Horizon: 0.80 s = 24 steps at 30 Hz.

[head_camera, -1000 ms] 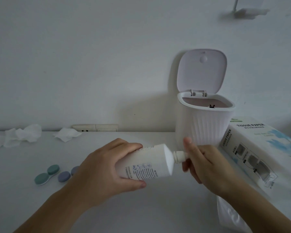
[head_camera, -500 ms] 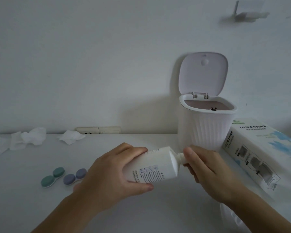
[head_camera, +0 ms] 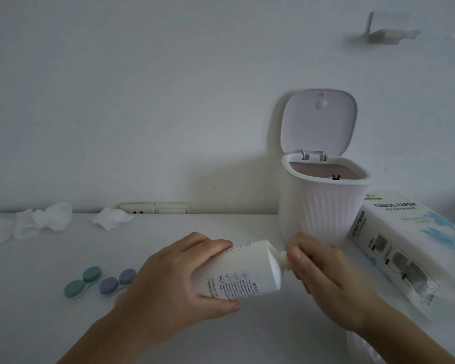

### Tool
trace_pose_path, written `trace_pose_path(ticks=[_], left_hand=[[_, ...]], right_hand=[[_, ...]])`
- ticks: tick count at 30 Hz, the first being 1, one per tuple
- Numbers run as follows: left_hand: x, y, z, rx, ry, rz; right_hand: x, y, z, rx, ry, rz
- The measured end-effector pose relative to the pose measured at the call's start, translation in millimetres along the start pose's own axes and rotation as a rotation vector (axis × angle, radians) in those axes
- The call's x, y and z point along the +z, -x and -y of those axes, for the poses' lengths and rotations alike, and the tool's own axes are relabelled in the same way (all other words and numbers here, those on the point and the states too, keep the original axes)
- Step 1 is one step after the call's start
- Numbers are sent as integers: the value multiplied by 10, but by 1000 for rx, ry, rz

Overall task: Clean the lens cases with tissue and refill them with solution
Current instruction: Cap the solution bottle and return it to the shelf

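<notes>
Tissues (head_camera: 44, 219), used and crumpled, lie far left at the back of the white table (head_camera: 63, 324), and one more crumpled tissue (head_camera: 111, 218) sits just right of them, near a wall socket (head_camera: 154, 207). Closer to the person rest two lens cases, side by side and close together. The green case (head_camera: 82, 282) is on the left and the purple case (head_camera: 117, 281) is on the right. Both have their caps on.

Next comes the left hand (head_camera: 174, 282). Its fingers curl around the white solution bottle (head_camera: 243, 270), with the thumb under it. The bottle is tipped on its side above the table, and its neck points right. The right hand (head_camera: 323, 279) pinches the bottle's tip with thumb and fingers. The tip is blurry, so maybe a cap is there, but I cannot tell.

Behind the right hand stands a white ribbed bin (head_camera: 321, 211) with its lid (head_camera: 318, 124) flipped up. Just right of the bin lies a tissue paper box (head_camera: 410, 248), flat on the table.
</notes>
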State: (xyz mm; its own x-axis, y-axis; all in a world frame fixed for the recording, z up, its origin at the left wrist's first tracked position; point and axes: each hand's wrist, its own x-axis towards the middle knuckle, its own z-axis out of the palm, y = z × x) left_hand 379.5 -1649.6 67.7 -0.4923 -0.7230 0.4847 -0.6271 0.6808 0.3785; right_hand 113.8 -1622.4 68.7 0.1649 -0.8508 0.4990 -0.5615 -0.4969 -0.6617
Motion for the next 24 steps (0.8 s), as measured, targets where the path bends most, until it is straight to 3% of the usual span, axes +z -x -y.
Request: trace_pose_path(ticks=[4, 7, 10, 15, 24], left_hand=[[-10, 18, -43, 29, 60, 45], [-14, 17, -95, 128, -11, -62], [7, -6, -139, 196, -62, -186], [47, -31, -147, 276, -188, -290], [70, -17, -164, 165, -29, -112]], right_hand=[[85, -2, 36, -145, 86, -93], [117, 27, 70, -207, 93, -217], [179, 59, 134, -120, -5, -317], [230, 33, 205, 51, -135, -326], [141, 42, 229, -63, -55, -336]])
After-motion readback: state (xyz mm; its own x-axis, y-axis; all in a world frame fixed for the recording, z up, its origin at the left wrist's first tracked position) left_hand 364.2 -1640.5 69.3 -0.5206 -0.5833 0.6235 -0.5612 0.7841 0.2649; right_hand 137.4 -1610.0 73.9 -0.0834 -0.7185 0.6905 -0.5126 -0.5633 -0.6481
